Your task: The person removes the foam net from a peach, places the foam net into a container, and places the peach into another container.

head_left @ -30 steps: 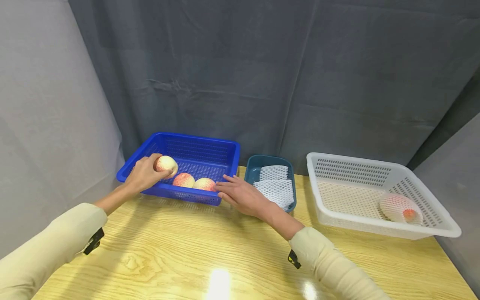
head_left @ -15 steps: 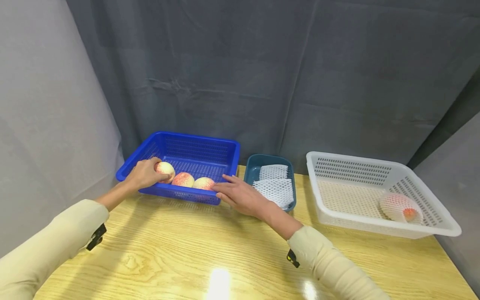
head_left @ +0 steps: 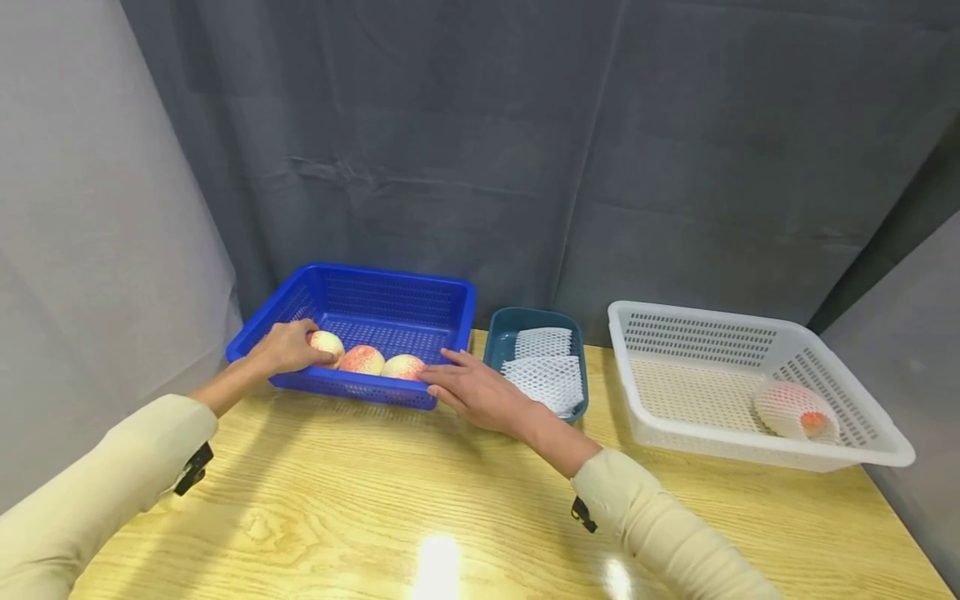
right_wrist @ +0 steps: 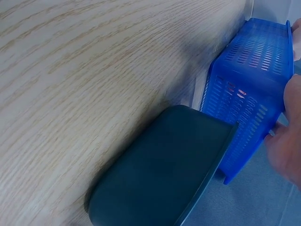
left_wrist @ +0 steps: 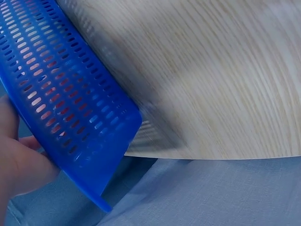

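Note:
A row of red-and-cream peaches lies along the near wall inside the blue basket [head_left: 360,389]. My left hand [head_left: 288,347] reaches over the basket's near left rim and holds the leftmost peach [head_left: 327,346] between thumb and fingers. Beside it are a middle peach [head_left: 362,360] and a right peach [head_left: 403,367]. Over the near right corner lies my right hand [head_left: 480,390], its fingers extended and fingertips at the right peach. In the left wrist view, the basket wall [left_wrist: 70,94] hides most of the left hand [left_wrist: 23,162].
A dark teal tray [head_left: 504,329] with white foam net sleeves [head_left: 546,379] stands right of the blue basket. Farther right, a white basket [head_left: 705,425] contains a peach in a foam net [head_left: 795,411]. Grey curtains [head_left: 450,150] close off the back and sides.
My left hand has lowered the leftmost peach into the blue basket, down beside the middle one. The right hand has stayed at the basket's corner. The view has shifted slightly.

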Available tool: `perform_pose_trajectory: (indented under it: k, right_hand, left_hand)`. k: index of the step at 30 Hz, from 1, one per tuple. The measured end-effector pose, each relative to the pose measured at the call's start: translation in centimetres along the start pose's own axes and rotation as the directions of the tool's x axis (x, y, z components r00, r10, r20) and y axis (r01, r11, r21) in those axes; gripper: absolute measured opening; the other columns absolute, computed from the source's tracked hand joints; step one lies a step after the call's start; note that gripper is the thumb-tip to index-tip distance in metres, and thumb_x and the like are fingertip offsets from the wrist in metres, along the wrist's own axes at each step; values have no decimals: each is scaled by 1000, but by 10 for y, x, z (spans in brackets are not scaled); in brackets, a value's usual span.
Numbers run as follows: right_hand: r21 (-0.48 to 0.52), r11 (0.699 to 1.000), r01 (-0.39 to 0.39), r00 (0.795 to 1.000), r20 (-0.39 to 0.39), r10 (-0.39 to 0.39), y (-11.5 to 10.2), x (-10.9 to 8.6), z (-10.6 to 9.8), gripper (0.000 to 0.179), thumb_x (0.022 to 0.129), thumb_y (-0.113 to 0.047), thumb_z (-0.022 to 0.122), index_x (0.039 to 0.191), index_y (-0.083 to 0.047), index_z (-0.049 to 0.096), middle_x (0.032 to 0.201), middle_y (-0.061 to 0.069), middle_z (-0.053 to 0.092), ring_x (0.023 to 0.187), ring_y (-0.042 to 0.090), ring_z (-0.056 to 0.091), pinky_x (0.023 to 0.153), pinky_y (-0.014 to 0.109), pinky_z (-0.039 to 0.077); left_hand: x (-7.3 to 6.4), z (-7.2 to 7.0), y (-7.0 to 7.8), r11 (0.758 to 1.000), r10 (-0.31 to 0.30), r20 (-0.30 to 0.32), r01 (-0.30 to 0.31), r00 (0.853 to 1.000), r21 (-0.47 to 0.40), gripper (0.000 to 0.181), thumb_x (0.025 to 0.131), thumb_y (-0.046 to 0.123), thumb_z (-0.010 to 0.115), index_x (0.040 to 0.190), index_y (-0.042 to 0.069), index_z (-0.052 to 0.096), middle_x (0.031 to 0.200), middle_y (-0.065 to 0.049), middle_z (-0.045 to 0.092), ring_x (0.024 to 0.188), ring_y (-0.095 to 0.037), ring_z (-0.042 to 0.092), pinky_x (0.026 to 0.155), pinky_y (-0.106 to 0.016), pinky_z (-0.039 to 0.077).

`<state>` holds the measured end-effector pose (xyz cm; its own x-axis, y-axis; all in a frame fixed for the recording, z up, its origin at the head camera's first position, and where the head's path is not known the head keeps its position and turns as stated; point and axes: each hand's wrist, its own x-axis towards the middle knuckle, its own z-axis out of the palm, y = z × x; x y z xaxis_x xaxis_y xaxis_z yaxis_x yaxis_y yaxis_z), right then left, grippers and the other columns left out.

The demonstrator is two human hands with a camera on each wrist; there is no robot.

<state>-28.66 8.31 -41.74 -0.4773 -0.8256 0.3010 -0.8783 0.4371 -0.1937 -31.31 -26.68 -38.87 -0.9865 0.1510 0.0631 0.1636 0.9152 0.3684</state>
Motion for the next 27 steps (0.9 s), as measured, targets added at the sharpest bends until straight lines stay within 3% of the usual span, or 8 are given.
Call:
perform_pose_trajectory:
  k: [13,27]
  right_hand:
    - [-7,1000,15,1000,-25,-15,-1,1,4,38,108,-23,46,140,-7,59,140,10,58,142,34,34,117,50,22]
    - [-2,1000,7,1000,-18,-7,-1,1,2,38,109,-23,43,140,-7,58,140,10,58,143,35,33,117,51,22]
  left_hand:
    - [4,0,1,1000,-7,113,5,994,20,67,83,37,79,120,-14,56,106,-27,64,96,-42,61,73,-48,53]
    - [6,-6,5,999,-25,178,21,984,27,66,86,35,76,122,-16,54,112,-30,62,103,-45,58,81,-51,51]
